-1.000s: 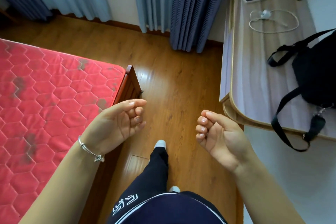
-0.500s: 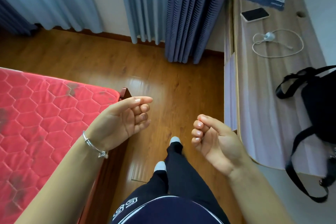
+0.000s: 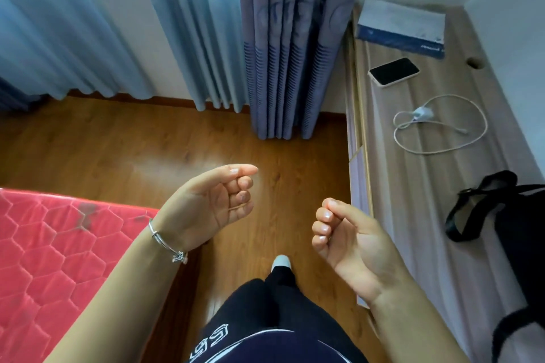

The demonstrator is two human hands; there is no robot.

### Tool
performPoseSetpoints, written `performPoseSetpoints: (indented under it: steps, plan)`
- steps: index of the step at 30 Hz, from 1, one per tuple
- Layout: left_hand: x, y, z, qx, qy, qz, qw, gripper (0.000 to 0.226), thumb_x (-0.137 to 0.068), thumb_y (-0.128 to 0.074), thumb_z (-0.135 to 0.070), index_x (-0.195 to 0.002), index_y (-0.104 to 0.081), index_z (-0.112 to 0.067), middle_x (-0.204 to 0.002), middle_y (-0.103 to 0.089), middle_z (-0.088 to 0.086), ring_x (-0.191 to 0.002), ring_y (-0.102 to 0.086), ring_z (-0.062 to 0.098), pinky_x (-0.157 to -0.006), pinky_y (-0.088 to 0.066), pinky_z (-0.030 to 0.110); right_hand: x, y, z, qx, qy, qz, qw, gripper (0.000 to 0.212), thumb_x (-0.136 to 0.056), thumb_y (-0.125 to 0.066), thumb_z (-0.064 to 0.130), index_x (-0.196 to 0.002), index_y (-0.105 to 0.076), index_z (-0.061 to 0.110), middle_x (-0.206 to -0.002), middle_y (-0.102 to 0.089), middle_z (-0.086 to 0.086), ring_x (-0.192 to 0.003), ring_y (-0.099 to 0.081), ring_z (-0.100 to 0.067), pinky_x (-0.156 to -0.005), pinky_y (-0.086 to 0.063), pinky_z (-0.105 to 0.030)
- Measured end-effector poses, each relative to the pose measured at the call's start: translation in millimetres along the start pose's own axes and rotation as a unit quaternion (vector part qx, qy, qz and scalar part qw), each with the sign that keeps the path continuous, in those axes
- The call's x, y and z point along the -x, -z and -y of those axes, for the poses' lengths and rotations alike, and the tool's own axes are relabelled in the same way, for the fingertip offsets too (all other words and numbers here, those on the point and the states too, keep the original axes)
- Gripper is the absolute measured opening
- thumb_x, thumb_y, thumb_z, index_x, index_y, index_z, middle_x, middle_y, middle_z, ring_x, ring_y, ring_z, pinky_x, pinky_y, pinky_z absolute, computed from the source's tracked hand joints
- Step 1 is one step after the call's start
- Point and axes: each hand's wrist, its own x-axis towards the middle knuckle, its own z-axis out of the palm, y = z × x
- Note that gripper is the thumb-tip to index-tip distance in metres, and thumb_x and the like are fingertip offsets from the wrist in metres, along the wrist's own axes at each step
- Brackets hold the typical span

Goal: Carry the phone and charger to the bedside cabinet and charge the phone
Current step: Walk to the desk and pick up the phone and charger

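Since half a second ago the table [image 3: 436, 200] has been brought nearer by a step forward: the phone [image 3: 393, 71] and charger [image 3: 422, 112] now sit lower in the view, and the bed [image 3: 59, 259] has slid off toward 8 o'clock. Both hands are carried as before. The left hand [image 3: 212, 203] and the right hand [image 3: 348, 233] are raised over the floor with palms turned inward and fingers loosely curled. Nothing is held in either, so nothing has yet been picked up. They are judged to be held ready for a reach once the table is within range. The phone is found on the table at about 1 o'clock from the right hand. It lies flat with its dark screen up, and its long axis runs from roughly 8 o'clock to 2 o'clock. Which end carries the charging port cannot be told. The charger lies just toward 5 o'clock from the phone and apart from it. Its white plug sits at the 10 o'clock side of a loose cable loop, and the free connector end is pointed toward 4 o'clock inside that loop. Because the cable is spread rather than bundled, it would probably have to be gathered before being carried. A box [image 3: 401, 23] stands at 12 o'clock from the phone, and a black bag [image 3: 519, 230] rests toward 4 o'clock from the charger.
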Motion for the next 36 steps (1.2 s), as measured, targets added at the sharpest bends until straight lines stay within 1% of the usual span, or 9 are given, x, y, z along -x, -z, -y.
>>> performPoseSetpoints:
  steps: [4,8,12,18,20,25,30,32,36]
  plan:
    - [-40,-17,-17,-0.024,0.019,0.014,0.999,0.022,-0.080,-0.056,-0.021,-0.096,-0.067,-0.011,-0.075,-0.055,-0.001,-0.064,-0.053,0.011,-0.069,-0.054,0.027,-18,1,35,-0.015,0.005,-0.019,1.000,0.011,-0.072,-0.058,0.020,-0.066,-0.052,0.014,-0.058,-0.049,0.001,-0.050,-0.047,-0.009,-0.046,-0.043,-0.019]
    - [-78,-25,-34,-0.020,0.033,0.031,0.999,0.023,-0.082,-0.053,-0.020,-0.094,-0.070,-0.011,-0.074,-0.057,-0.001,-0.064,-0.055,0.010,-0.070,-0.054,0.026,-39,4,61,-0.052,0.017,-0.030,0.998,0.009,-0.073,-0.056,0.018,-0.067,-0.051,0.014,-0.058,-0.047,0.001,-0.051,-0.045,-0.010,-0.046,-0.042,-0.019]
    - [-119,-28,-54,-0.032,0.059,0.058,0.996,0.025,-0.079,-0.056,-0.022,-0.095,-0.071,-0.011,-0.074,-0.059,-0.001,-0.062,-0.056,0.010,-0.071,-0.054,0.027,-64,7,82,-0.091,0.034,-0.048,0.994,0.015,-0.086,-0.047,0.015,-0.071,-0.050,0.013,-0.058,-0.048,0.001,-0.049,-0.046,-0.009,-0.045,-0.042,-0.018]
    - [-195,-36,-97,-0.061,0.093,0.115,0.987,0.026,-0.078,-0.057,-0.023,-0.098,-0.069,-0.010,-0.075,-0.057,-0.001,-0.064,-0.054,0.011,-0.069,-0.054,0.027,-111,-1,124,-0.134,0.083,-0.062,0.986,0.007,-0.073,-0.052,0.017,-0.070,-0.047,0.013,-0.056,-0.041,0.002,-0.046,-0.041,-0.010,-0.045,-0.039,-0.018]
    - [-225,-39,-115,-0.069,0.107,0.133,0.983,0.026,-0.079,-0.057,-0.022,-0.100,-0.068,-0.010,-0.076,-0.057,-0.001,-0.064,-0.054,0.010,-0.070,-0.054,0.027,-130,-4,140,-0.155,0.109,-0.071,0.979,0.008,-0.073,-0.053,0.016,-0.070,-0.047,0.013,-0.057,-0.041,0.002,-0.047,-0.041,-0.010,-0.045,-0.039,-0.018]
    - [-293,-46,-162,-0.094,0.129,0.170,0.973,0.028,-0.089,-0.046,-0.020,-0.098,-0.070,-0.011,-0.075,-0.057,-0.003,-0.063,-0.055,0.008,-0.073,-0.054,0.026,-171,-16,177,-0.226,0.171,-0.103,0.954,0.007,-0.076,-0.052,0.016,-0.069,-0.051,0.014,-0.059,-0.043,0.003,-0.051,-0.041,-0.010,-0.049,-0.039,-0.019]
    - [-362,-59,-195,-0.123,0.170,0.196,0.958,0.025,-0.083,-0.053,-0.024,-0.096,-0.072,-0.013,-0.074,-0.058,-0.004,-0.063,-0.056,0.008,-0.070,-0.053,0.026,-199,-22,201,-0.246,0.216,-0.123,0.937,0.008,-0.077,-0.055,0.015,-0.071,-0.050,0.013,-0.060,-0.046,0.003,-0.051,-0.044,-0.010,-0.049,-0.041,-0.018]
    - [-385,-67,-199,-0.148,0.187,0.194,0.952,0.024,-0.082,-0.054,-0.025,-0.093,-0.074,-0.016,-0.072,-0.059,-0.005,-0.061,-0.056,0.007,-0.069,-0.054,0.026,-203,-18,210,-0.254,0.230,-0.135,0.930,0.008,-0.078,-0.054,0.016,-0.071,-0.051,0.014,-0.060,-0.046,0.003,-0.052,-0.044,-0.010,-0.050,-0.041,-0.018]
    - [-419,-82,-196,-0.140,0.216,0.210,0.943,0.023,-0.082,-0.054,-0.025,-0.090,-0.074,-0.017,-0.071,-0.058,-0.005,-0.059,-0.055,0.008,-0.070,-0.054,0.027,-210,-5,222,-0.275,0.260,-0.162,0.911,0.008,-0.079,-0.054,0.017,-0.071,-0.051,0.015,-0.061,-0.045,0.004,-0.052,-0.044,-0.009,-0.051,-0.041,-0.018]
